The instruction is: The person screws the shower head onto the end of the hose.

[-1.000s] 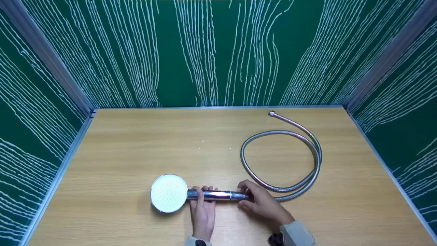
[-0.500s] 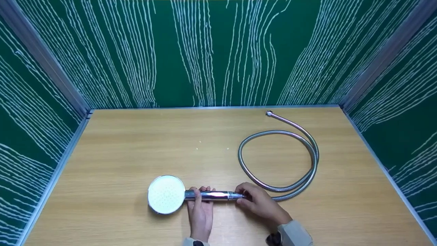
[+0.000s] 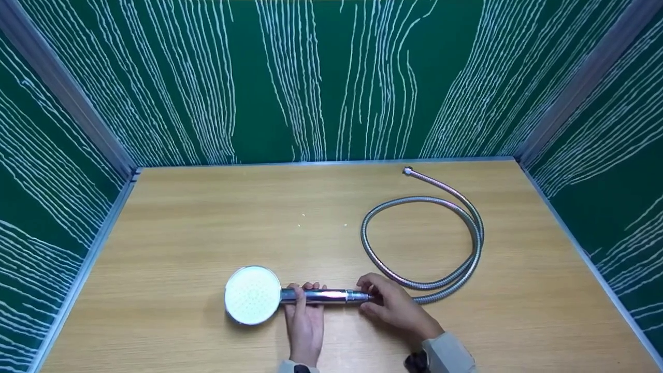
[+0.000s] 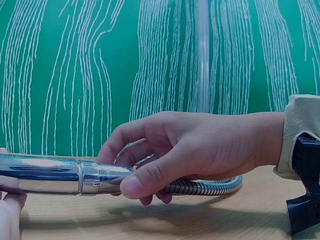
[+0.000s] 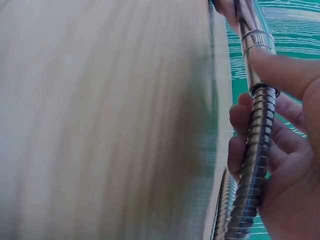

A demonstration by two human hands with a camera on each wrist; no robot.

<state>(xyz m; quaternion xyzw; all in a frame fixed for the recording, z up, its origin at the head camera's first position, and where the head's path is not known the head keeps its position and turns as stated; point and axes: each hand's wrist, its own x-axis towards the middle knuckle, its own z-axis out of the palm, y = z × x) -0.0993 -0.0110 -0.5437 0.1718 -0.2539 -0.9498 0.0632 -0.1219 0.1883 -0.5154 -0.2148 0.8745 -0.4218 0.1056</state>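
Observation:
A chrome hand shower (image 3: 252,295) with a round white spray face lies face up near the front of the table. My left hand (image 3: 304,326) grips its handle from below, with the thumb across the top. At the handle's other end, my right hand (image 3: 396,305) holds the tapered chrome nut (image 4: 115,178) of the metal shower hose (image 5: 257,135). In the left wrist view the right thumb lies against that nut and the other fingers curl behind it. Nut and handle meet in one line, seen in the right wrist view too.
The shower hose loops across the right side of the wooden table (image 3: 181,223), its free end fitting (image 3: 408,171) near the back edge. A few tiny pale specks lie mid-table. Green walls (image 3: 259,103) with white wavy lines enclose the back and both sides.
The head view has shifted slightly. My right thumb and index finger have spread a little at the nut; the left hand and the hand shower keep their positions.

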